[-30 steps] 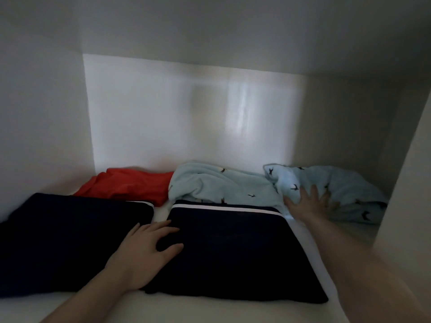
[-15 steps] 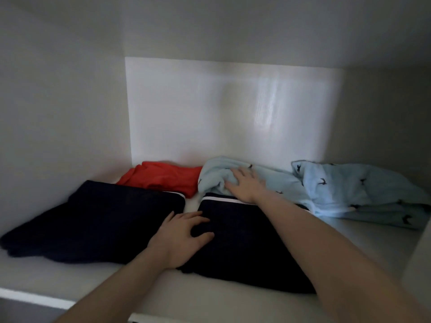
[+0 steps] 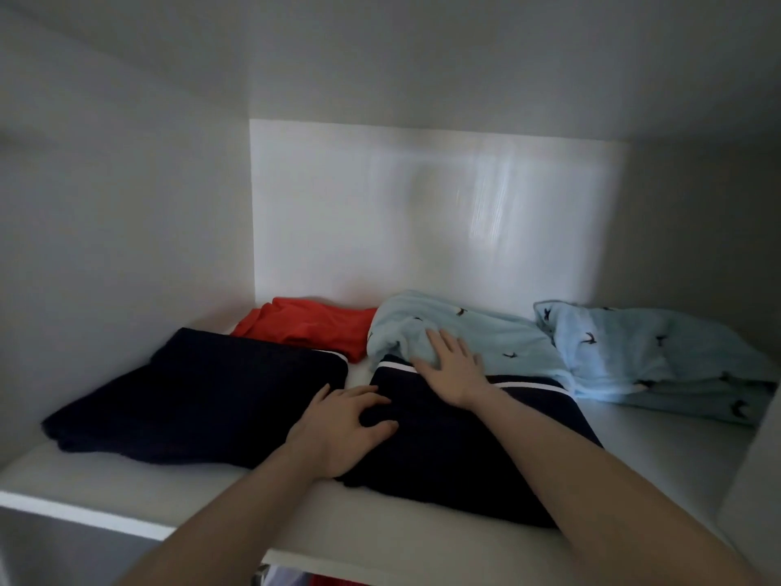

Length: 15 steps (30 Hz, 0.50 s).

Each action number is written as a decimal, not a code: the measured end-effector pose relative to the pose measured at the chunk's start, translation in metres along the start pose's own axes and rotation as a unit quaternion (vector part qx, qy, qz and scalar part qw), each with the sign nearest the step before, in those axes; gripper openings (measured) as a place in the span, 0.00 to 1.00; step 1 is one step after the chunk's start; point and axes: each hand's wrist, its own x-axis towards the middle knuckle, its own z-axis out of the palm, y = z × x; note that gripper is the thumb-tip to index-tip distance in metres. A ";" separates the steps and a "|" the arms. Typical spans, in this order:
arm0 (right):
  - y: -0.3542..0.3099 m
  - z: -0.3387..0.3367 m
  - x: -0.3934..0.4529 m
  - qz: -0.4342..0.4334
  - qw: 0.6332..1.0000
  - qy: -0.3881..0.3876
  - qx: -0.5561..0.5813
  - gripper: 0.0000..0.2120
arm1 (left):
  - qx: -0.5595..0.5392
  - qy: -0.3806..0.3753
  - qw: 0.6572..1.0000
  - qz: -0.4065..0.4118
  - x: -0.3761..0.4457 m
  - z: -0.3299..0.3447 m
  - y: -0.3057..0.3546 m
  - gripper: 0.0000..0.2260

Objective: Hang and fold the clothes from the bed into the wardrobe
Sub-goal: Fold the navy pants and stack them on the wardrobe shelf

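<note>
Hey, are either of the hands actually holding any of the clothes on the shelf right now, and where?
Nothing is gripped. The left hand rests on the navy folded garment's left edge; the right hand lies flat where it meets the light blue garment.

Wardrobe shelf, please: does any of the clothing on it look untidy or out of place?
Yes. The two pale blue bird-print garments at the back right lie rumpled and bunched, unlike the flat-folded navy pieces. The right hand rests on one.

White shelf (image 3: 659,454) holds folded navy (image 3: 203,395), red (image 3: 308,327), blue clothes (image 3: 659,357)
</note>
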 end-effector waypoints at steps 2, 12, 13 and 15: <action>0.005 0.005 -0.024 -0.022 0.999 0.006 -0.030 0.35 | -0.002 -0.003 1.000 -0.004 0.000 0.000 0.000 0.34; -0.017 0.003 -0.145 0.036 0.999 -0.006 -0.027 0.29 | -0.010 0.012 1.000 -0.009 -0.013 -0.005 0.009 0.20; -0.019 0.007 -0.155 0.033 0.999 0.004 -0.036 0.29 | -0.010 0.011 1.000 -0.007 -0.015 -0.006 0.011 0.20; -0.021 0.008 -0.165 0.031 0.998 0.020 -0.049 0.29 | 0.018 -0.003 1.000 0.001 -0.018 -0.012 0.017 0.21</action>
